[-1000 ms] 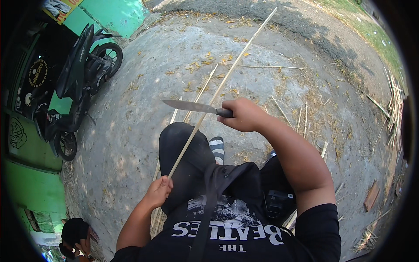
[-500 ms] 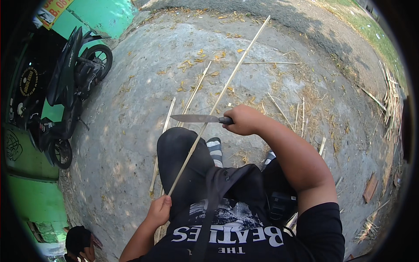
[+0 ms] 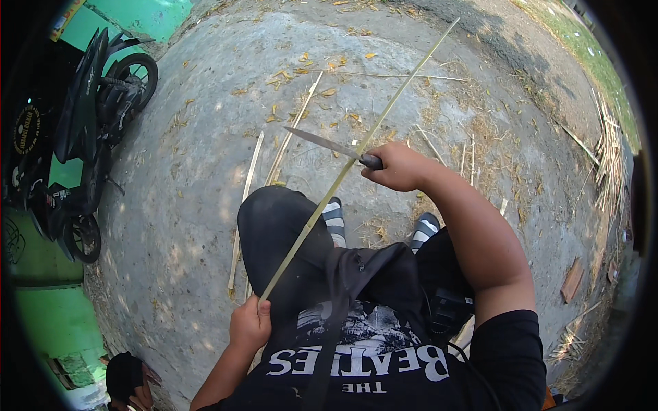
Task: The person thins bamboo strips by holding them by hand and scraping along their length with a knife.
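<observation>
A long, thin bamboo strip (image 3: 307, 228) slants from beside my left thigh up and away to the far right. My left hand (image 3: 249, 323) is closed around its near end. In my right hand (image 3: 396, 166) I grip the dark handle of a knife (image 3: 321, 141), its long blade pointing left. The blade's handle end lies against the strip, just left of my fist. The strip passes over my left knee (image 3: 277, 212), and its far end reaches out over the ground.
Several cut strips (image 3: 296, 127) lie on the concrete ahead, among yellow leaves and shavings. A motorcycle (image 3: 103, 116) stands at the left by a green wall (image 3: 51, 315). Another person (image 3: 125, 379) is at the lower left. A bundle of strips (image 3: 608, 161) lies far right.
The knife has moved farther out along the strip, its blade now tilted with the tip higher. The strip's far end has swung to the right, and its greener face now shows.
</observation>
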The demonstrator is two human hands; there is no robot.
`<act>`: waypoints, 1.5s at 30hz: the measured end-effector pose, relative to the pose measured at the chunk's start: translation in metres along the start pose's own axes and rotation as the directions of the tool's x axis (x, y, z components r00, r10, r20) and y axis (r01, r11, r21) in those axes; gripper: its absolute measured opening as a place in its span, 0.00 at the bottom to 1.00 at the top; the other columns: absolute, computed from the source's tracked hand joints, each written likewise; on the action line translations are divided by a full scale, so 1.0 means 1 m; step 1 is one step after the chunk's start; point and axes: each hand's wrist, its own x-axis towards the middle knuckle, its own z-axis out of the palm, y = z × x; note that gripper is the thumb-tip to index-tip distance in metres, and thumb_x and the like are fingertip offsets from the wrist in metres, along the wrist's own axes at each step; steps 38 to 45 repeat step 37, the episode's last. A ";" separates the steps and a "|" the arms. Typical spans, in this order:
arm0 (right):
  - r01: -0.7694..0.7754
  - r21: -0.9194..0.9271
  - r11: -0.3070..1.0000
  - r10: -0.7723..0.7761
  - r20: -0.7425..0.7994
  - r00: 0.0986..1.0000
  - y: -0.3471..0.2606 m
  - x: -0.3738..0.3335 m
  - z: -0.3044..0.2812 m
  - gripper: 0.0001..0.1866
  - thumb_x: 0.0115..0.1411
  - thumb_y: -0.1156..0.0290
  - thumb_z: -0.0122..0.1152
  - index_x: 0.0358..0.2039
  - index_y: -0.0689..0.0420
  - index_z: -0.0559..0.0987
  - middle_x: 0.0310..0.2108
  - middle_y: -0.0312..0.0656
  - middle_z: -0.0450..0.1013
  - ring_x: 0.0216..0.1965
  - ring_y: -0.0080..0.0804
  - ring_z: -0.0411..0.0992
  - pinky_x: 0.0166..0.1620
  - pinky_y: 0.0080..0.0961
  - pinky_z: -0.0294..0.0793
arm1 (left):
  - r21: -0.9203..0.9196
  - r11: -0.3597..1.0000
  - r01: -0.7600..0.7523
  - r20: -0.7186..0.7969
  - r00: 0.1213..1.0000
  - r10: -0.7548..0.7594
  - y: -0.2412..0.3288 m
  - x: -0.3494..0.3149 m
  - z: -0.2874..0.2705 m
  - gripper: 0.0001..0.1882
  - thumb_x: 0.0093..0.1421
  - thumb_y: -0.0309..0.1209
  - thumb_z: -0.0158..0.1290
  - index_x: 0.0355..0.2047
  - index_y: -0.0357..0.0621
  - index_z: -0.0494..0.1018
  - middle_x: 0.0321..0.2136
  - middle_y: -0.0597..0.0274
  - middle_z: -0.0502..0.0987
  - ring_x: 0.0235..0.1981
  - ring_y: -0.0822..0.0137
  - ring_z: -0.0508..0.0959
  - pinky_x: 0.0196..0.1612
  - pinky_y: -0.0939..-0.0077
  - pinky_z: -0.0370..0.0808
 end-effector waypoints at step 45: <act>-0.007 -0.233 0.973 -0.003 -0.042 0.999 -0.015 0.005 0.000 0.12 0.57 0.62 0.62 0.37 0.54 0.84 0.35 0.51 0.81 0.42 0.51 0.80 0.47 0.46 0.78 | -0.033 0.999 -0.034 -0.138 0.990 0.030 -0.004 0.005 0.025 0.25 0.73 0.46 0.45 0.25 0.38 0.65 0.18 0.37 0.71 0.24 0.31 0.75 0.26 0.45 0.68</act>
